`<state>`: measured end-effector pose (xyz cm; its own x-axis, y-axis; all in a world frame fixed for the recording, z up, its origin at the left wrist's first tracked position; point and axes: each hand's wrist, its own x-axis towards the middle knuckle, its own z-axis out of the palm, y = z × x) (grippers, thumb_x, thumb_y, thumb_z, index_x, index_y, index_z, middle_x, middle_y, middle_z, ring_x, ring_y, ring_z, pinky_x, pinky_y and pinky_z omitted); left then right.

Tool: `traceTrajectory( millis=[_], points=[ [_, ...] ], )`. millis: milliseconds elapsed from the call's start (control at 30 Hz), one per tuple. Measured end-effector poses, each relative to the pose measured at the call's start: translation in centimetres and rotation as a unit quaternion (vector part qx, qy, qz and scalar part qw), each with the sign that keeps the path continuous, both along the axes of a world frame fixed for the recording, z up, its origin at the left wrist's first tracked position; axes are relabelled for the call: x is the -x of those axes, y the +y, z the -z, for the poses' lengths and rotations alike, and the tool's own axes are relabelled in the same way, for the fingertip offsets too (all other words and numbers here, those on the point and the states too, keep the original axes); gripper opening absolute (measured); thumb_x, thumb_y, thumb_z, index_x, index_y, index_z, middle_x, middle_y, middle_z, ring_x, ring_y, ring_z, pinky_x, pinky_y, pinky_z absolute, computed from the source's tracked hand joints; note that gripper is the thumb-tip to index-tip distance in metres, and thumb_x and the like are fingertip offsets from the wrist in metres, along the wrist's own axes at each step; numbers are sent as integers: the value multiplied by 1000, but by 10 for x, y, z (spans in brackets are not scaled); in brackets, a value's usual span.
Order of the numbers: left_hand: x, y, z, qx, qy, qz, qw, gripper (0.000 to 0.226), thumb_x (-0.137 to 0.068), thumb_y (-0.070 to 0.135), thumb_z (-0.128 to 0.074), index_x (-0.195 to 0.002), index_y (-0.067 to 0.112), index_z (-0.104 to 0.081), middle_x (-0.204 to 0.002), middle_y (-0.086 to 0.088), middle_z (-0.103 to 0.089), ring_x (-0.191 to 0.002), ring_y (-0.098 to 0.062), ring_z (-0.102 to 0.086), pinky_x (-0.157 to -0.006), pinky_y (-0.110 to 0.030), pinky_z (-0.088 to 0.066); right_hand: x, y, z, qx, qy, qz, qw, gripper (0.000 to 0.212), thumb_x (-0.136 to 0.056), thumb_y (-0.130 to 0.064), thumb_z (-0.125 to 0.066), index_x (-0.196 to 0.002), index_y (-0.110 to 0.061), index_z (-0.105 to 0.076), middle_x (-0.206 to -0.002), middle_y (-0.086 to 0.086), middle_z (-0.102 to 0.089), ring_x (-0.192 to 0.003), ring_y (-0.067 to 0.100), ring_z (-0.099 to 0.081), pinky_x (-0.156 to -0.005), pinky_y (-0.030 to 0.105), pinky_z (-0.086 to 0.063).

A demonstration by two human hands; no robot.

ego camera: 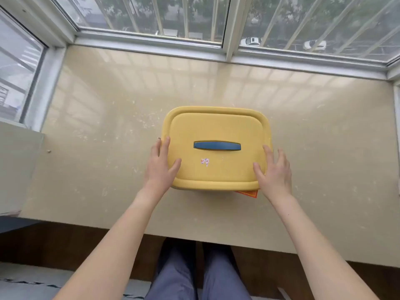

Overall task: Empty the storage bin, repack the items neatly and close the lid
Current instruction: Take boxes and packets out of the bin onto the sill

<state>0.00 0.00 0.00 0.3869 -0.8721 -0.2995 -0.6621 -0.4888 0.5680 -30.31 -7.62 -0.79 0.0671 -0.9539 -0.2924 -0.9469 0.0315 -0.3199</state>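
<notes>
A yellow, round-cornered plastic storage bin stands on a glossy beige stone ledge, and every other place here is given from it. Its matching yellow lid lies flat on top and covers the opening all round. A dark blue bar handle runs across the lid's middle, with a small torn pinkish sticker on the person's side of the handle.

The left hand lies at the bin's left edge, fingers straight along the rim and thumb flat on the lid. The right hand mirrors it at the bin's right edge, fingers spread and relaxed, thumb on the lid. Neither hand curls round anything.

A flat orange corner sticks out from under the bin's near right corner; what it is cannot be told. Beyond the bin is a barred window.

No items lie around the bin, and its contents are hidden. With the lid on, this is either the very start, before opening, or the very end, with the lid being pressed home. The picture alone cannot settle which.
</notes>
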Motion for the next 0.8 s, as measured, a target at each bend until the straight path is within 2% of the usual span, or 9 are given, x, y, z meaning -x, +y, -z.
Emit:
traceTrajectory(
  millis=[133,333,500,700,800],
  points=[
    [2,-1,10,-45,19,-56,997,76,-86,34,-66,-151,25,-28,-150,-11,-31,-140,-24,-26,-110,-40,-31,3,1,9,-94,-78,64,990,65,-94,-47,-51,-151,-36,-21,-144,15,-34,-128,33,-43,-104,46,-41],
    [2,-1,-7,-2,33,-77,996,75,-80,32,-73,-146,27,-37,-144,-6,-38,-133,-22,-37,-105,-35,-35,-1,6,-3,-95,-94,86,987,63,-93,-38,-57,-150,-23,-32,-142,18,-40,-132,34,-41,-109,42,-36],
    [-2,3,-36,55,32,-51,997,71,-80,38,-74,-143,25,-43,-144,-8,-42,-135,-23,-35,-110,-38,-32,-2,17,-32,-51,-127,149,979,57,-90,-34,-63,-141,-14,-48,-138,16,-52,-127,33,-47,-107,39,-37],
    [-13,9,-73,101,-1,5,995,71,-74,51,-68,-137,23,-53,-135,-12,-52,-125,-30,-37,-107,-42,-34,4,44,-83,8,-161,180,970,56,-86,-30,-72,-136,-12,-55,-135,12,-55,-126,27,-49,-105,31,-35],
    [-11,11,-91,111,17,25,993,67,-77,40,-77,-137,21,-53,-138,-13,-50,-125,-31,-36,-108,-43,-33,10,67,-108,34,-168,193,966,57,-86,-32,-71,-137,-13,-54,-137,10,-54,-126,26,-49,-105,30,-36]
  ],
)
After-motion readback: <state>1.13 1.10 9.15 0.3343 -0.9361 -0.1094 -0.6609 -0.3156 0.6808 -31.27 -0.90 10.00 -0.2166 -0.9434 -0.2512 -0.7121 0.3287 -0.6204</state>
